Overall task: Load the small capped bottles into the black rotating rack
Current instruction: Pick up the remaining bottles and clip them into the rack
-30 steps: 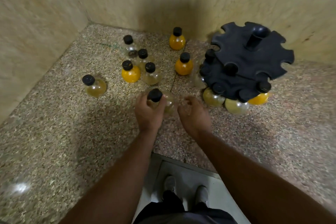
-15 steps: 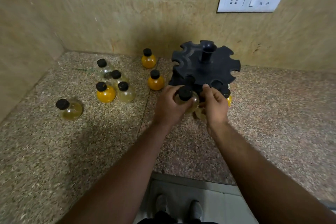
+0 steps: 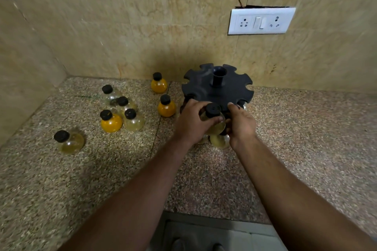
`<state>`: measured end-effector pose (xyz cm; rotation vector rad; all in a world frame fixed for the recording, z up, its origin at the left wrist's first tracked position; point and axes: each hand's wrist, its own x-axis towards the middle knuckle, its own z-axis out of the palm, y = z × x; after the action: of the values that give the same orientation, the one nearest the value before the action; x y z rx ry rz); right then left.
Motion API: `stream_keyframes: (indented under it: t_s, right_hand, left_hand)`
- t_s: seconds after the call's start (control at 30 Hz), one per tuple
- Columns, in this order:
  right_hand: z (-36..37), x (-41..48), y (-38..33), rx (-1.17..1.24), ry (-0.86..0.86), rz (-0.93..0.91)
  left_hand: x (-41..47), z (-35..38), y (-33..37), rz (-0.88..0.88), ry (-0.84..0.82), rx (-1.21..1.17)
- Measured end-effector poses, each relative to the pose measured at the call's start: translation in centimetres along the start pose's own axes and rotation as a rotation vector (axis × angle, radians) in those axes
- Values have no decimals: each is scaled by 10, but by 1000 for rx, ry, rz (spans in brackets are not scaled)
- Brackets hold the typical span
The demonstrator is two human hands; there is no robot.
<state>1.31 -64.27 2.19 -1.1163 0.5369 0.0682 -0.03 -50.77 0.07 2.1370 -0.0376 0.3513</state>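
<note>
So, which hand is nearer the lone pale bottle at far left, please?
Left. The left hand, gripping a capped bottle at the rack, sits right of the lone pale bottle; the right hand is farther right.

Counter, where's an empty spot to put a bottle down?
Bare counter spreads right of the black rack, and along the near edge below the lone pale bottle. It's crowded left of the rack, among the bottle cluster, and around the left hand and right hand.

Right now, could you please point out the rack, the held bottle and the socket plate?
rack (image 3: 230, 92), head view, on its top disc.
held bottle (image 3: 212, 109), head view, on its black cap.
socket plate (image 3: 261, 21), head view, on its middle switch.
</note>
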Motion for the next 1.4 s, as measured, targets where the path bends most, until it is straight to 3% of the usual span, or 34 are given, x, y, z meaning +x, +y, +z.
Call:
stream_keyframes:
  t_s: [0.37, 0.7, 1.1, 1.4]
  right_hand:
    - [-2, 25, 8, -55, -44, 4]
    - [3, 24, 15, -183, -80, -7]
    - [17, 3, 30, -535, -400, 38]
    - [61, 5, 84, -963, -593, -35]
  left_hand:
    - [14, 12, 1, -15, 19, 147]
    - [14, 19, -7, -75, 151, 56]
    - [11, -12, -31, -427, 472, -5]
    - [-10, -40, -86, -603, 397, -65]
